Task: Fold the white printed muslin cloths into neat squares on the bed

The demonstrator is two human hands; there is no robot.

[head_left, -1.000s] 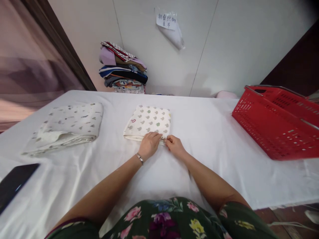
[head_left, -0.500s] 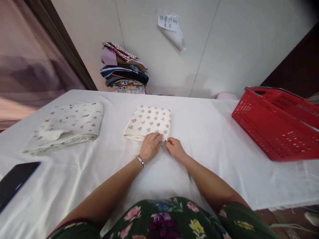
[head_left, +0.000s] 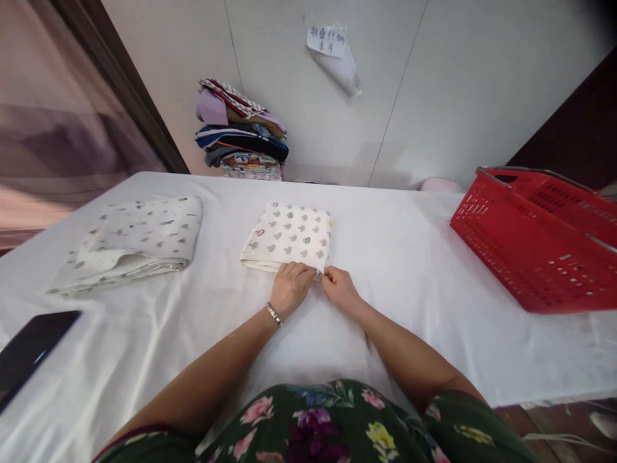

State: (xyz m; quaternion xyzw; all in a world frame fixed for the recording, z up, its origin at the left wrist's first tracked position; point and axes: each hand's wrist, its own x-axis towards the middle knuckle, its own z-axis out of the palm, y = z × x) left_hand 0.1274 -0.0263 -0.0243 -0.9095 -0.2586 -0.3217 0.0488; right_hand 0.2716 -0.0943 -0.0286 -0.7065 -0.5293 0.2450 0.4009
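Note:
A cream cloth [head_left: 292, 233] with grey, red and green mushroom-like prints lies folded into a thick square in the middle of the table. My left hand [head_left: 292, 287], a silver bracelet at its wrist, grips the near edge of this cloth just left of its right corner. At that near right corner my right hand [head_left: 340, 285] pinches the fabric between thumb and curled fingers. The two hands are almost touching. The fingertips under the cloth's edge are hidden.
Another folded printed cloth [head_left: 144, 231] lies on the left of the white-covered table [head_left: 400, 257]. A black phone-like slab [head_left: 33, 347] rests at the left front. A red plastic basket [head_left: 525, 251] stands at the right. Stacked folded textiles [head_left: 241, 135] rise behind the table.
My left fingers have drawn back slightly from the top of the cloth to its near edge. My right hand stays at the corner, and the cloth remains folded in place.

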